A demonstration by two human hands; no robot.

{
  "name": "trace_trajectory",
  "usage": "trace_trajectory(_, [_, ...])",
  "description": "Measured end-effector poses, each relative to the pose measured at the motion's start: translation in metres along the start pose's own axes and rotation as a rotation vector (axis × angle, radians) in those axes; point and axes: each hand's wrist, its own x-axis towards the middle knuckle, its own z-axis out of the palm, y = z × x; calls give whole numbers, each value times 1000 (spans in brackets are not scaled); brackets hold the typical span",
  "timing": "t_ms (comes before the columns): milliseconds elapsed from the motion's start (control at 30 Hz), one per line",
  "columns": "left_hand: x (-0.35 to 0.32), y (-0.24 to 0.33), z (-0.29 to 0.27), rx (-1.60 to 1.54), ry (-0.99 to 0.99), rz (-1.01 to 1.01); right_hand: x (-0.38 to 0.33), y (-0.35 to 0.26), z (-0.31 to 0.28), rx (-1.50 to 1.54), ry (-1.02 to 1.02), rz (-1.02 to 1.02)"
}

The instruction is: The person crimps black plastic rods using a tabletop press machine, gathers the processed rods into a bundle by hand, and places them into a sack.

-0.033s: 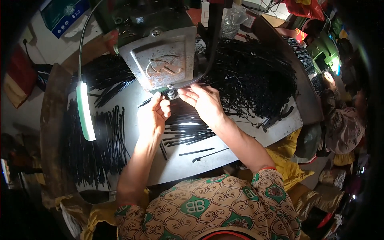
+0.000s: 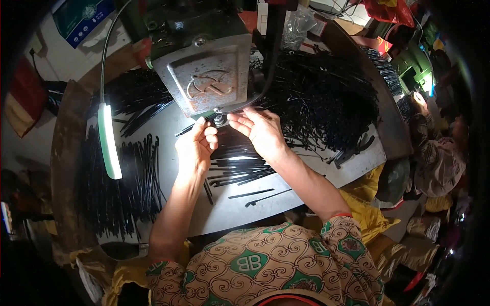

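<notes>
Honestly can't tell if my right hand (image 2: 264,133) is pinching anything, way too small. My left hand (image 2: 195,148) hides part of that thin black plastic-looking rod (image 2: 185,130). The dark green machine (image 2: 178,31) with the rusty grey metal cover (image 2: 206,74) is cut off at the far edge, my tan-and-green patterned shirt (image 2: 219,273) at the near one.

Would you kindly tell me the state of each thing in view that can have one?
Left hand: curled, pinching a black strip
Right hand: fingers bent, grip unclear
Lamp: lit
Machine plate: rust-stained
Large strip pile: heaped, tangled
Left strips: laid roughly side by side
</notes>
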Motion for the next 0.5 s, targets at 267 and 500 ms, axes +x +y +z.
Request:
trace_trajectory(267, [3, 4, -2, -24, 2, 20, -37, -63, 0, -591, -211, 35])
trace_trajectory(500, [-1, 14, -4, 51, -84, -67, -145, -141, 54, -129, -666, -1330])
